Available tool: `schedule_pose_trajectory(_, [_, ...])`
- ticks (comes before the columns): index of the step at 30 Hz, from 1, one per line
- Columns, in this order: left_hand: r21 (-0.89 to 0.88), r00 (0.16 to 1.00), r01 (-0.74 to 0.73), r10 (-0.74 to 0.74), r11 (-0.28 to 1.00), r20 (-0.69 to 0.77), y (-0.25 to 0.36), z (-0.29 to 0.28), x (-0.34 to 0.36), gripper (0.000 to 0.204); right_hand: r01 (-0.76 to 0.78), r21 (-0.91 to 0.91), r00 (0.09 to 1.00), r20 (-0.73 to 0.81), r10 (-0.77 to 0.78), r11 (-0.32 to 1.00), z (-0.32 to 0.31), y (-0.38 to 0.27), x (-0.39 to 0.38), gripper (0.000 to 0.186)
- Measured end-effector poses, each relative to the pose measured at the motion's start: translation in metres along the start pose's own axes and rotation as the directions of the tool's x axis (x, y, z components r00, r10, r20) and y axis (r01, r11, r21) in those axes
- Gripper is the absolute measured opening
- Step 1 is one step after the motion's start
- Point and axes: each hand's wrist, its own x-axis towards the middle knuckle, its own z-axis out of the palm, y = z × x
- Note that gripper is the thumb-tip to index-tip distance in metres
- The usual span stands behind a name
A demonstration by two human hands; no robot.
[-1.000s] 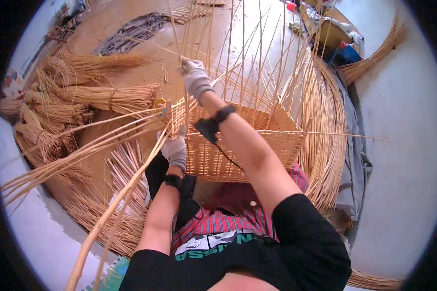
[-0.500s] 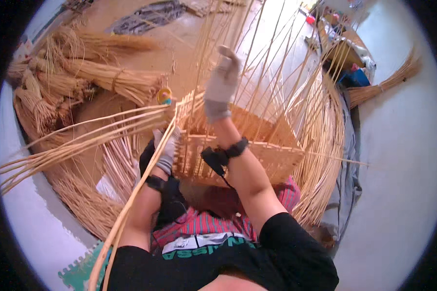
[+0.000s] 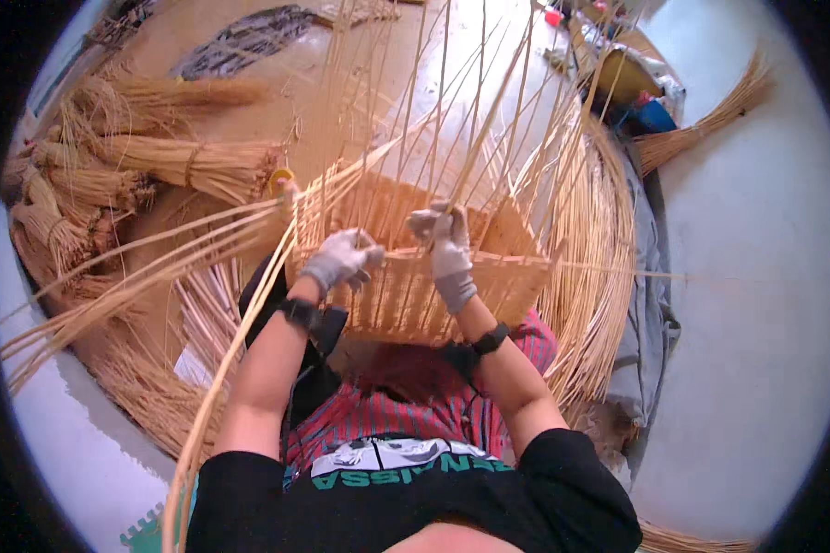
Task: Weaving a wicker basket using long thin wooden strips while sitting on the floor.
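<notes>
1. Left hand (image 3: pixel 341 261): pale grey-white fabric glove, cuff reaching the wrist.
2. Right hand (image 3: pixel 446 244): matching glove.
3. Left strap (image 3: pixel 297 313): black, wristband type, dark block attached.
4. Right strap (image 3: pixel 491 342): black, dark piece attached on its left.
5. Shirt (image 3: pixel 360 516): black, short-sleeved; white-and-grey print (image 3: pixel 406 456), green lettering.
6. Lower garment (image 3: pixel 355 419): red, with dark and greyish stripes.

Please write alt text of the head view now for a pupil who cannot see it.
A gloved left hand and a gloved right hand work at the near side of a wicker basket, with tall rods rising from it. Rod bundles lie at left, a long sheaf at right.
</notes>
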Motion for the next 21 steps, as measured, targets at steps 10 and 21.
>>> schedule_pose_trajectory(10, [-0.030, 0.978, -0.048, 0.040, 0.998, -0.203, -0.021, 0.013, 0.000, 0.054, 0.267, -0.951, 0.949, 0.230, -0.216, 0.158, 0.084, -0.018, 0.126, 0.058])
schedule_pose_trajectory(21, [-0.007, 0.970, -0.100, 0.097, 0.995, -0.222, -0.012, 0.017, -0.002, 0.027, 0.377, -0.345, 0.918, 0.012, -0.397, 0.860, 0.046, -0.038, 0.024, 0.034])
